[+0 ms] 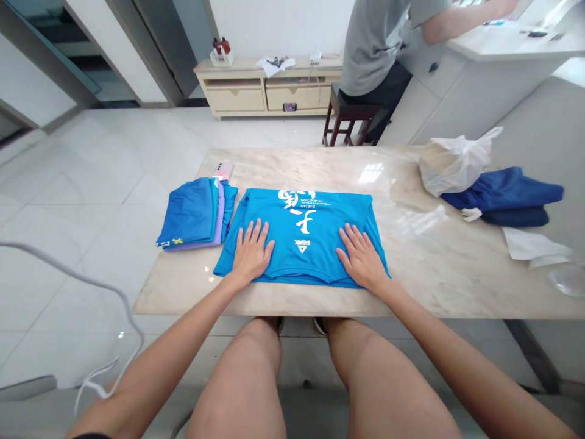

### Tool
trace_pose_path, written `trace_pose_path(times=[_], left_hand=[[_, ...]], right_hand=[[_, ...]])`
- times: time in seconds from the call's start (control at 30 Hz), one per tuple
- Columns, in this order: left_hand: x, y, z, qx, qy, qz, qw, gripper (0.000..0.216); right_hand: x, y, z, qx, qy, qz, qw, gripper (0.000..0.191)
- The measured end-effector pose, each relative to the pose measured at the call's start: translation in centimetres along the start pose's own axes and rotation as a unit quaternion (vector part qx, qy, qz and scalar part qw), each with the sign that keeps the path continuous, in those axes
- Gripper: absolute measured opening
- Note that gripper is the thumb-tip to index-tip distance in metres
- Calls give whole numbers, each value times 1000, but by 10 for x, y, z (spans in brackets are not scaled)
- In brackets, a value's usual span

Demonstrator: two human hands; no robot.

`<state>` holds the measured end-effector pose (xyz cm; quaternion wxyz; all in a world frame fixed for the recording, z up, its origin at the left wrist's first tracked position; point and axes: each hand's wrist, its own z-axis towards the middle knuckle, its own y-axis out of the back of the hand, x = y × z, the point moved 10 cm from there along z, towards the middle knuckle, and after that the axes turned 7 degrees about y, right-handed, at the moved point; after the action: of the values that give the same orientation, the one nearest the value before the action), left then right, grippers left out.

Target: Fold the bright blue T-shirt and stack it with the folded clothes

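A bright blue T-shirt point(320, 259) with white printing lies partly folded on the marble-look table point(311, 302), its neckline toward me. My left hand point(252, 251) rests flat on the shirt's left part, fingers spread. On the right part lies my right hand point(362, 256), palm down with the fingers apart. Neither hand grips the cloth. Just left of the shirt sits a stack of folded clothes point(189, 213) in blue, teal and purple.
A pink phone point(223, 171) lies behind the stack. At the right are a white plastic bag point(457, 161), dark blue clothing point(507, 195) and white paper point(537, 246). A person in a grey shirt point(372, 49) sits on a dark stool point(350, 111) beyond the table. A white cable point(91, 280) hangs at left.
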<state>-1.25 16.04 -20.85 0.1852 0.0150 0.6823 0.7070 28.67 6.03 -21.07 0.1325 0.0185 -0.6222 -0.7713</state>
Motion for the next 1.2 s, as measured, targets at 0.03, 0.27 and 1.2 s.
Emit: trace_pose_path(times=[0.03,0.27,1.2], left_hand=[[-3,-3,-11,17,5,31,999,69],[-44,42,-25,293,17,176,940,68],[-157,122,-95,298,-54,108,947,44]], right_hand=[[2,-8,-9,15,-11,-12,1000,70],[-4,3,6,313,-75,-33,946,78],[21,34,30,280,-86,-10,956,64]])
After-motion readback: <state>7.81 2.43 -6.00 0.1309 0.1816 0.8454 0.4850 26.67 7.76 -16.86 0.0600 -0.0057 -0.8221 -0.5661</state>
